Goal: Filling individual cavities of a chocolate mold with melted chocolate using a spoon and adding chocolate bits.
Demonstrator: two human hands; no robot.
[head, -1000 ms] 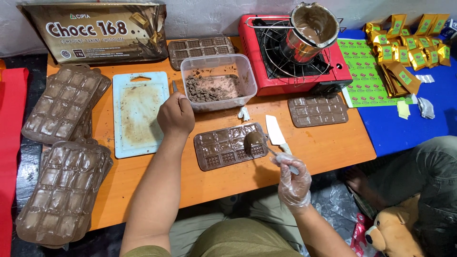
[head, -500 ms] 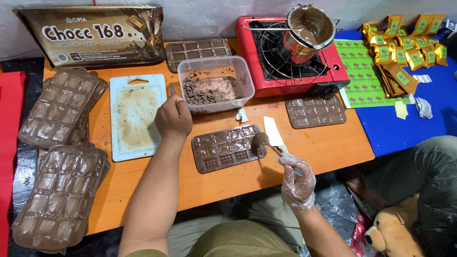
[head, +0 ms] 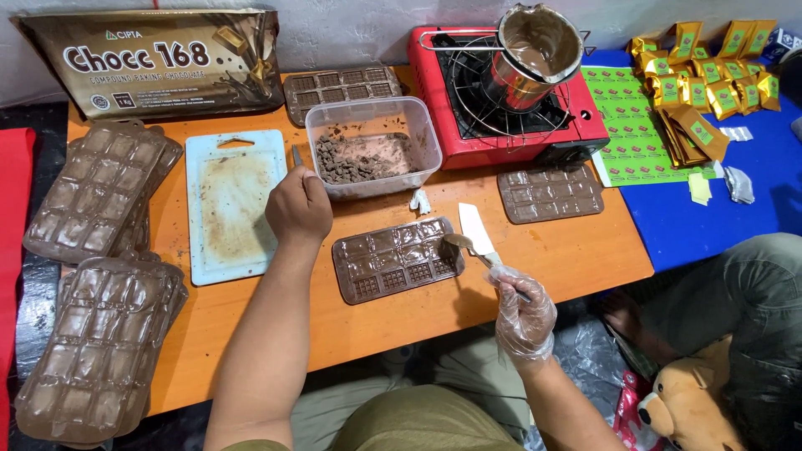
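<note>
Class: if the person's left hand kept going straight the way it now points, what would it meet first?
Probably the clear plastic tub of chocolate pieces, just beyond the left hand; depth is hard to judge.

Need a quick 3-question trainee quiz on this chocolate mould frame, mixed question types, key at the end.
1. True or false: the right hand, in a clear glove, holds a spoon over the brown mould on the orange table.
2. What is the bare left hand doing? A) lifting the metal pot B) resting by the white cutting board, gripping a thin tool C) touching the gold wrappers
3. Fill in: the clear tub of chocolate pieces sits directly left of the red ____.

Key: 1 true; 2 B; 3 stove.
</note>
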